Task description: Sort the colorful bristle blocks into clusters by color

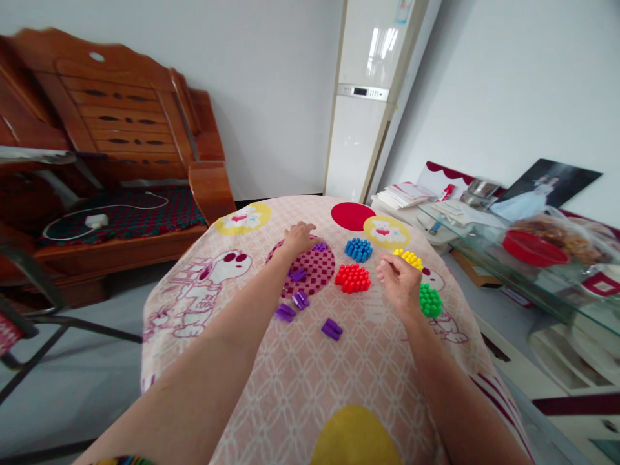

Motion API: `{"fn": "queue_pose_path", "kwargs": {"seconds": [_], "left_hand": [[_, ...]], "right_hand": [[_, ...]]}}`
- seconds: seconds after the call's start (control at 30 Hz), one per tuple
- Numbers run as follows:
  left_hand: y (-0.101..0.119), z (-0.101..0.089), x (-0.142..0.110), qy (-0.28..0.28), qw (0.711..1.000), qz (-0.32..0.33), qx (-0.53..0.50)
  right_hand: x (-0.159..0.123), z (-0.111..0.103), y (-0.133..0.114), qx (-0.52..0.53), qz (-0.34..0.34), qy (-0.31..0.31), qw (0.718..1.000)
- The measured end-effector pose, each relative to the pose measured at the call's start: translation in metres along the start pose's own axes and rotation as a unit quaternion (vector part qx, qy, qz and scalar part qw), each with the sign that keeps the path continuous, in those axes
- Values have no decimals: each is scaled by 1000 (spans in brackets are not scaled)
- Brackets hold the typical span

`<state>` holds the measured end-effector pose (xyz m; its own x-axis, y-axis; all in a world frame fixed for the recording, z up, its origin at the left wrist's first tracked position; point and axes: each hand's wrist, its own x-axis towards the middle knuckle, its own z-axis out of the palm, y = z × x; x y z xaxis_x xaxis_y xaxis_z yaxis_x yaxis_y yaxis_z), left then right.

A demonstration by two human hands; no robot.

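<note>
While left hand is near purple pieces, right hand curled, each grip unclear, brown-filled bag

A sliver of sleeve, dark fabric striped in yellow, red and green, shows at the left arm. That forearm is bare below it, as is the right forearm; both are smooth, narrowing towards the wrists. The left hand and right hand are bare too.
</note>
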<state>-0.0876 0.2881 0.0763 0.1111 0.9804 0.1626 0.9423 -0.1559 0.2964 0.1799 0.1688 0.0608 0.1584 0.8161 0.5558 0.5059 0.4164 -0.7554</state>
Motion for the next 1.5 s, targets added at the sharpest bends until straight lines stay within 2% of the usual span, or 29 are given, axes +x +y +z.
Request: {"fn": "queue_pose_path", "kwargs": {"seconds": [0.1,0.17,0.37,0.47,0.67,0.8,0.93,1.07,1.17,1.23,1.33,1.5], "left_hand": [[4,12,10,-72,997,-28,29],[4,18,13,-95,995,-19,38],[-8,21,6,-69,996,35,33],[-16,14,-10,-74,995,66,25],[-25,2,-63,-85,989,117,6],[-24,0,-94,-79,989,127,-6],[-21,-9,-117,-116,982,148,-34],[-11,-21,-134,-130,974,167,-78],[9,-22,-142,-89,972,184,-116],[26,-17,-146,-64,964,215,-145],[48,-4,-150,-40,947,257,-188],[60,17,-160,-27,932,260,-252]], "right_hand": [[-1,2,6,-19,-13,-12,1000],[-1,2,10,-32,-18,-18,999],[-3,2,8,-42,-17,-33,998],[-2,-1,-1,-38,-26,-49,998],[-1,-2,-27,-41,-66,-105,991],[-13,2,-38,-75,-99,-191,974],[-32,2,-39,-96,-114,-275,950],[-48,0,-32,-94,-85,-281,951],[-56,0,-31,-76,-64,-269,958],[-60,0,-33,-50,-43,-269,961],[-62,0,-33,8,24,-282,959],[-63,-1,-20,113,160,-320,927]]}}
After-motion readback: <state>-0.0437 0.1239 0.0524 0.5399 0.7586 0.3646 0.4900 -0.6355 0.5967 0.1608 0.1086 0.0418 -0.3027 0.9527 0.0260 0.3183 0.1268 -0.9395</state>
